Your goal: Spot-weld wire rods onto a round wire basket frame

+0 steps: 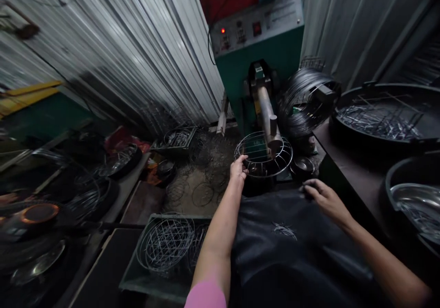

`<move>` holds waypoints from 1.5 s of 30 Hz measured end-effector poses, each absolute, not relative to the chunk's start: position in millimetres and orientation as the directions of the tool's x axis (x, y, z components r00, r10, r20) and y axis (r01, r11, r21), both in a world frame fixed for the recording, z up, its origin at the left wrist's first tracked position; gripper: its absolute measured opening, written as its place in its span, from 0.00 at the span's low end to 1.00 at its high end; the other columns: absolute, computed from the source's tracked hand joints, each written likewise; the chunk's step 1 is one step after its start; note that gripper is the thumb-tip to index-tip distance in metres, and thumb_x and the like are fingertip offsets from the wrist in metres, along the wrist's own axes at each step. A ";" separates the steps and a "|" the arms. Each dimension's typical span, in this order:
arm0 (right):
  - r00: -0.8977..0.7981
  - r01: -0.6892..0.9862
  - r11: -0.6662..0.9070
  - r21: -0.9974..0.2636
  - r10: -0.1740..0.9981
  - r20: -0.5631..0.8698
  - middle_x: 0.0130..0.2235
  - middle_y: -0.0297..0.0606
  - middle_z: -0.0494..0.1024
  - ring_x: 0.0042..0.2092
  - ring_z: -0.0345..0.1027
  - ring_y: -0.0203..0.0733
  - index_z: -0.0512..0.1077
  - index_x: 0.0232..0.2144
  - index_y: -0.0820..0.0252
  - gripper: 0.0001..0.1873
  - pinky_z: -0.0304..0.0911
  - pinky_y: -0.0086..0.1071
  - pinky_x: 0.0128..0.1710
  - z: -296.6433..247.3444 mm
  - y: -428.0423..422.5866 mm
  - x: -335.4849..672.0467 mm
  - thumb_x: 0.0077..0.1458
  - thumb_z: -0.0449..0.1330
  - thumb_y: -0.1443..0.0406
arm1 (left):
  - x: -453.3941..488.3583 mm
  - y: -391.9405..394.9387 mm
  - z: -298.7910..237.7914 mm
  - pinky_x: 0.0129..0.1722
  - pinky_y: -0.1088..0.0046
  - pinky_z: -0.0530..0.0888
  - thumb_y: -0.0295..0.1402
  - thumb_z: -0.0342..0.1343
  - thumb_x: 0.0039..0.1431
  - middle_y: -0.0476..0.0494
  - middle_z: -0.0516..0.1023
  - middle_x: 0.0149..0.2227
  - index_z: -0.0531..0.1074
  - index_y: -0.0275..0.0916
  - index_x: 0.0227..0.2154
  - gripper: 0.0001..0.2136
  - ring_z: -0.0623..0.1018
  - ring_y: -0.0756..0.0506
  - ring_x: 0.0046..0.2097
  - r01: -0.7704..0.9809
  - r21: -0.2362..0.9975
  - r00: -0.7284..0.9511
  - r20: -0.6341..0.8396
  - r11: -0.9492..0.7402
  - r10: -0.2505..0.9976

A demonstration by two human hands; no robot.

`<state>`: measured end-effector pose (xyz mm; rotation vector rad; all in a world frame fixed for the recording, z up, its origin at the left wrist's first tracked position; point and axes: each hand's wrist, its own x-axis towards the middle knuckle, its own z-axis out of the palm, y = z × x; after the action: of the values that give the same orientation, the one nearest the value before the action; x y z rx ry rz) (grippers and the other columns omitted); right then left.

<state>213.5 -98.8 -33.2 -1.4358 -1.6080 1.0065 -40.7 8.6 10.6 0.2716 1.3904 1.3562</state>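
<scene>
My left hand grips the left rim of a round wire basket, its thumb and fingers closed on the wire. The basket sits around the lower end of a thick metal welding arm that juts from a green machine. To the right, my right hand hovers above the dark apron over my lap, apart from the basket. Its thumb and fingertips are pinched together; anything between them is too small to make out. A small pile of short wire pieces lies on the apron.
A wire coil hangs beside the machine. Black pans of metal pieces stand on the right bench. At lower left, a green crate holds round wire grids. Wire rings lie on the floor; corrugated metal walls stand behind.
</scene>
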 end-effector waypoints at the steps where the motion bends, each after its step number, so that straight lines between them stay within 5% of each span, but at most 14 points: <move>1: -0.040 0.230 0.075 -0.970 0.997 0.068 0.36 0.42 0.76 0.34 0.72 0.43 0.64 0.39 0.59 0.15 0.68 0.34 0.33 -24.9 -91.4 201.1 0.59 0.50 0.53 | -38.8 6.9 10.4 0.13 0.80 0.51 0.29 0.63 0.34 0.59 0.52 0.17 0.59 0.37 0.19 0.14 0.53 0.58 0.16 -0.504 0.811 -0.373 -0.515 0.297 0.772; 5: -0.011 -0.049 0.103 -0.993 0.995 0.104 0.36 0.42 0.76 0.33 0.72 0.43 0.65 0.39 0.59 0.23 0.68 0.34 0.30 -12.5 -67.3 149.2 0.52 0.54 0.47 | -33.2 -0.4 9.2 0.13 0.81 0.49 0.30 0.64 0.32 0.58 0.54 0.18 0.60 0.38 0.22 0.16 0.55 0.58 0.17 -0.506 0.836 -0.445 -0.466 0.215 0.765; 12: -0.044 0.195 0.067 -0.978 0.997 0.060 0.21 0.35 0.73 0.23 0.67 0.42 0.70 0.33 0.58 0.21 0.60 0.30 0.20 -24.0 -51.6 128.2 0.50 0.54 0.48 | -29.2 -10.2 3.8 0.13 0.82 0.53 0.28 0.63 0.34 0.57 0.62 0.22 0.61 0.40 0.32 0.20 0.58 0.58 0.17 -0.506 0.857 -0.486 -0.375 0.096 0.789; 19: 0.000 0.188 0.067 -0.980 0.998 0.068 0.27 0.37 0.75 0.25 0.70 0.43 0.69 0.30 0.57 0.21 0.61 0.31 0.21 -9.3 -51.1 129.1 0.49 0.55 0.47 | -20.0 -18.7 3.0 0.15 0.82 0.56 0.29 0.64 0.35 0.55 0.64 0.25 0.61 0.41 0.39 0.25 0.63 0.56 0.20 -0.473 0.880 -0.541 -0.323 0.036 0.777; 45: 0.021 0.191 0.182 -0.965 0.982 0.189 0.26 0.37 0.74 0.25 0.68 0.40 0.69 0.33 0.60 0.19 0.63 0.32 0.28 -11.7 -42.3 133.9 0.53 0.53 0.50 | -12.6 -10.5 -4.0 0.15 0.82 0.53 0.35 0.67 0.33 0.56 0.65 0.23 0.60 0.40 0.31 0.23 0.61 0.57 0.18 -0.539 0.840 -0.515 -0.393 0.068 0.762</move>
<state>133.9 -42.3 -11.7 -1.2204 -1.3998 0.9451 -12.6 -10.5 -4.0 0.2472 1.3403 1.6454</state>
